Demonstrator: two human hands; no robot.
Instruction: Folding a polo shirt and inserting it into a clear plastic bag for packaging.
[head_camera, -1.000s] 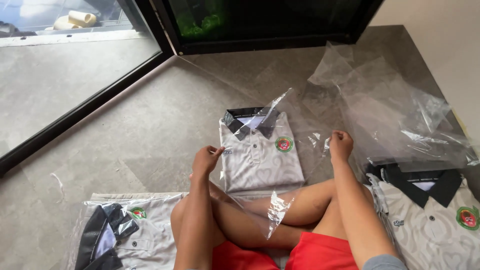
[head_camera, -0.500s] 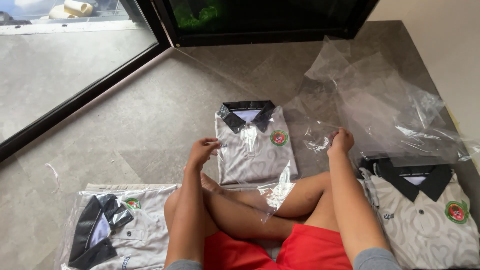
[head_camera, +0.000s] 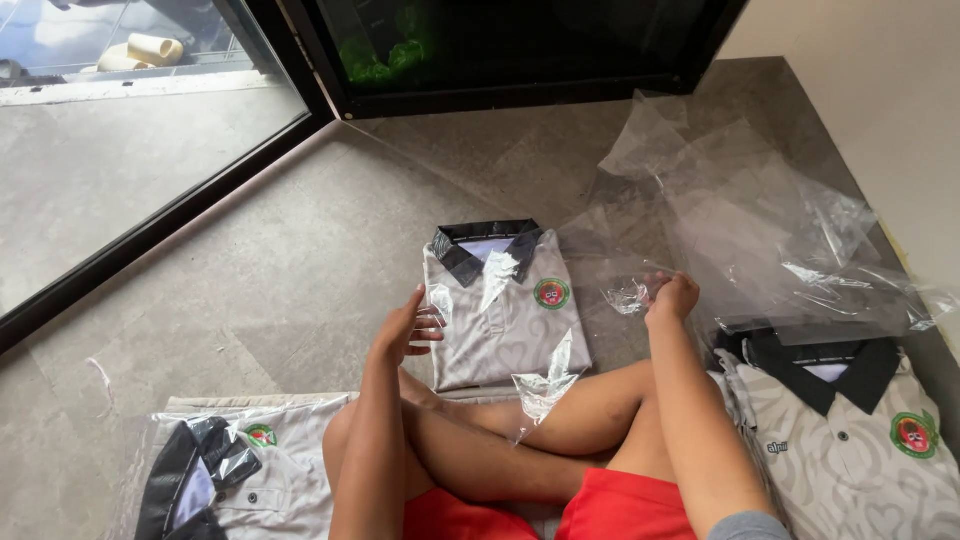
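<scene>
A folded grey polo shirt (head_camera: 505, 305) with a black collar and a round red-green badge lies on the floor in front of my crossed legs, inside a clear plastic bag (head_camera: 545, 385). My left hand (head_camera: 405, 328) rests with fingers spread against the bag's left edge. My right hand (head_camera: 672, 297) pinches a crumpled bit of clear plastic at the bag's right side.
A bagged folded shirt (head_camera: 235, 480) lies at the lower left. An unbagged shirt (head_camera: 850, 440) lies at the right, with several loose clear plastic bags (head_camera: 760, 230) piled behind it. A black door frame (head_camera: 300, 60) and glass panes stand at the back.
The plastic flap that stood up over the collar has dropped flat. My left hand moved down along the bag's left edge. The view shifted slightly.
</scene>
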